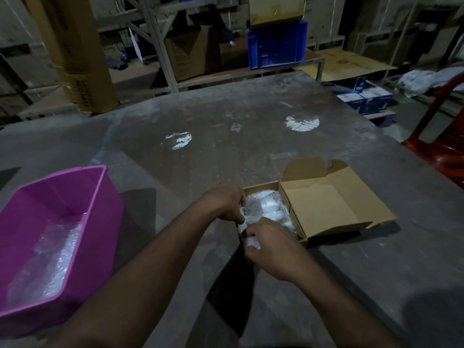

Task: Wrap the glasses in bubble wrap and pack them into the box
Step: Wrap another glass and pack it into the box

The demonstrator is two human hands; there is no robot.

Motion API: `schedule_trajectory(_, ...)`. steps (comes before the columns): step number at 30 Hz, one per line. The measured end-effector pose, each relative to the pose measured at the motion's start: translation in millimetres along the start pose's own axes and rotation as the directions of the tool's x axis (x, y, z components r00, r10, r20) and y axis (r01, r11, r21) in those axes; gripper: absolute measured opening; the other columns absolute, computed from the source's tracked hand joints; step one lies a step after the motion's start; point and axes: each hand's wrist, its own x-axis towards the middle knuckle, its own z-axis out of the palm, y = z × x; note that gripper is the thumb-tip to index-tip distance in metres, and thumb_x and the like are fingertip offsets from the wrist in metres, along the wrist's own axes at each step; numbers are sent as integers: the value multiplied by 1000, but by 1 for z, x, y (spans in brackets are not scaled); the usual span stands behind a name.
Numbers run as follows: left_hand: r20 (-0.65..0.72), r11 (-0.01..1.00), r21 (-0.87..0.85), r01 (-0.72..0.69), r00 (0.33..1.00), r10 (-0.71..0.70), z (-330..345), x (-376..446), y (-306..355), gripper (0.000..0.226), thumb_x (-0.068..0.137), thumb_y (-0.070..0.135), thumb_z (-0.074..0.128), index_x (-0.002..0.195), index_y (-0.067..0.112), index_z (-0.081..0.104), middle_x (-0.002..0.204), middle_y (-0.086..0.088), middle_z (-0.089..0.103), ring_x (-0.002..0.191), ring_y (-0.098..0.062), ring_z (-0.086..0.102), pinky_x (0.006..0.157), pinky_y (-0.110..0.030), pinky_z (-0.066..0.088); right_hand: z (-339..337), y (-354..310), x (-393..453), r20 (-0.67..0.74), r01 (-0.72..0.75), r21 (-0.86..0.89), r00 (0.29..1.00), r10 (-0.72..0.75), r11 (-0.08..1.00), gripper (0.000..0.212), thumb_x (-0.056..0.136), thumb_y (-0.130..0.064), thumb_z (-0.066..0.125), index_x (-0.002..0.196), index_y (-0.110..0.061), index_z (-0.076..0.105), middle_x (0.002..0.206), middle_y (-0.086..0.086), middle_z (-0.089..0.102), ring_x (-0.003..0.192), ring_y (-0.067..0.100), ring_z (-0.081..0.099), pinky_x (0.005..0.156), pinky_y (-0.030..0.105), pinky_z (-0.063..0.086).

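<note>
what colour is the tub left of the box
Pink-purple; the tub shows best in the head view.

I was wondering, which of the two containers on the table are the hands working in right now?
The brown cardboard box; both the left hand and right hand grip bubble wrap inside it, unlike the pink tub off to the left.

A warehouse: metal racking stacked with cardboard cartons.

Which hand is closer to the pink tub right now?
Left. The left hand sits at the cardboard box's near-left corner, on the side facing the pink tub. The right hand grips bubble wrap further right.
</note>
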Motion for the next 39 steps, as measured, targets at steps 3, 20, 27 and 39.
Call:
schedule_trajectory(3,31,1000,-3,19,999,-19,-2,2,1,56,72,34,85,123,26,64,119,4,69,109,-21,64,97,-37,53,1,3,-7,-81,-46,105,995,54,993,34,89,-29,67,123,-26,64,118,-6,64,107,14,61,83,28,47)
schedule_trajectory(20,-13,995,98,32,999,-31,9,3,11,63,73,34,88,128,21,61,131,-4,63,119,-27,59,96,-40,53,-12,30,2,176,86,137,978,-110,987,16,92,-37,68,107,-31,73,108,-6,61,103,8,57,91,35,48)
schedule_trajectory(27,131,994,-57,-89,987,96,-1,-9,-7,75,82,38,81,147,20,47,133,-3,60,112,-20,59,98,-33,49,-10,41,7,103,13,216,994,-36,976,17,88,-30,66,100,-42,62,109,-18,68,103,2,62,89,37,54)
schedule_trajectory(39,112,998,-34,-59,992,62,4,-6,-2,108,67,44,91,156,21,34,147,-4,53,128,-25,54,106,-35,46,-13,34,22,42,-5,22,999,4,1000,13,78,-19,76,76,-30,70,80,-13,61,77,3,57,66,25,48)
